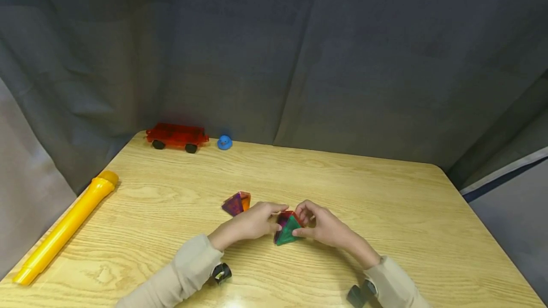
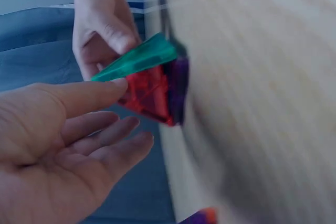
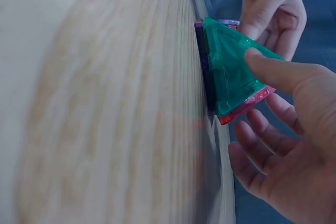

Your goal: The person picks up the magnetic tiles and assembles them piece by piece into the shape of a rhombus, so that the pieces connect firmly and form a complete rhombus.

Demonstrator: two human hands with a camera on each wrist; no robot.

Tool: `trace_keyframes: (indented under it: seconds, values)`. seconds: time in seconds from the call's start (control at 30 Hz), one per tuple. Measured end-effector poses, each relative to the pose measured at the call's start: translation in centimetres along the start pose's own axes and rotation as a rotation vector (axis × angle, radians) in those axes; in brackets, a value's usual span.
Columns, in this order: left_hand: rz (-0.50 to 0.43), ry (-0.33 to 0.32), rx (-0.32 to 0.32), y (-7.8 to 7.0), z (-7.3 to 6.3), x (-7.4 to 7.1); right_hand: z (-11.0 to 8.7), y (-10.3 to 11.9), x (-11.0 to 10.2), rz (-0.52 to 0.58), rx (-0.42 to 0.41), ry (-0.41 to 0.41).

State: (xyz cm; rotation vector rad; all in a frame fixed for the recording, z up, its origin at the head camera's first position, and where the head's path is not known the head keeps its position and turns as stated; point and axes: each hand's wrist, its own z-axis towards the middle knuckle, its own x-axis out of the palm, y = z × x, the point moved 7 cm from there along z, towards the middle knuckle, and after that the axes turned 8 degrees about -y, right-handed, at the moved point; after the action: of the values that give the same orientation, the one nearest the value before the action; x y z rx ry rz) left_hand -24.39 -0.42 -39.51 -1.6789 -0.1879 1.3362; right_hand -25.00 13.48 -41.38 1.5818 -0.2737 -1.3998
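Note:
Between both hands stands a small pyramid of translucent magnetic tiles point(image 1: 288, 233), with green, red and purple faces. My right hand point(image 1: 321, 225) pinches it: the thumb presses the green tile point(image 3: 236, 72) and the curled index finger meets the red tile's edge point(image 3: 249, 103). On the other side, the left hand point(image 1: 257, 220) lays its straight thumb along the edge of the green and red faces. Its other fingers point(image 2: 126, 148) spread loosely beside the red face. The purple tile point(image 2: 178, 90) lies lowest, against the table. A second pyramid point(image 1: 235, 203), purple and orange, sits just beyond the left hand.
A yellow tube-shaped toy point(image 1: 68, 227) lies along the table's left edge. At the back left stand a red toy wagon point(image 1: 176, 136) with black wheels and a little blue rubber duck point(image 1: 224, 142). Dark curtain point(image 1: 342, 61) hangs behind the wooden table point(image 1: 406, 213).

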Motion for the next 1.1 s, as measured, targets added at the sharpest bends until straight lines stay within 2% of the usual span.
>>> trace_keyframes:
  seconds: [0.17, 0.37, 0.47, 0.53, 0.67, 0.77, 0.93, 1.1]
  values:
    - [-0.046, -0.062, 0.018, -0.2, -0.3, -2.1, 0.0, 0.2, 0.0, -0.034, -0.022, -0.009]
    - [-0.022, -0.197, 0.051, 0.1, -1.0, -5.7, 0.0, 0.3, 0.0, -0.077, -0.069, -0.024]
    - [-0.003, -0.230, 0.029, 1.0, -1.5, -7.1, 0.0, 0.2, 0.1, -0.080, -0.070, -0.020]
    - [0.009, -0.222, -0.009, 2.0, -1.8, -7.7, 0.0, 0.2, 0.2, -0.072, -0.061, -0.009]
    - [0.025, -0.175, -0.091, 4.4, -2.4, -8.2, 0.0, 0.0, 0.4, -0.042, -0.027, 0.016]
    - [0.047, -0.143, -0.122, 5.7, -2.6, -8.1, 0.0, 0.0, 0.5, -0.019, -0.011, 0.027]
    - [0.066, -0.122, -0.138, 6.2, -2.6, -7.9, 0.0, 0.2, 0.7, -0.003, -0.006, 0.033]
    - [0.062, -0.122, -0.140, 5.9, -2.4, -7.6, 0.1, 0.4, 0.7, -0.015, -0.013, 0.032]
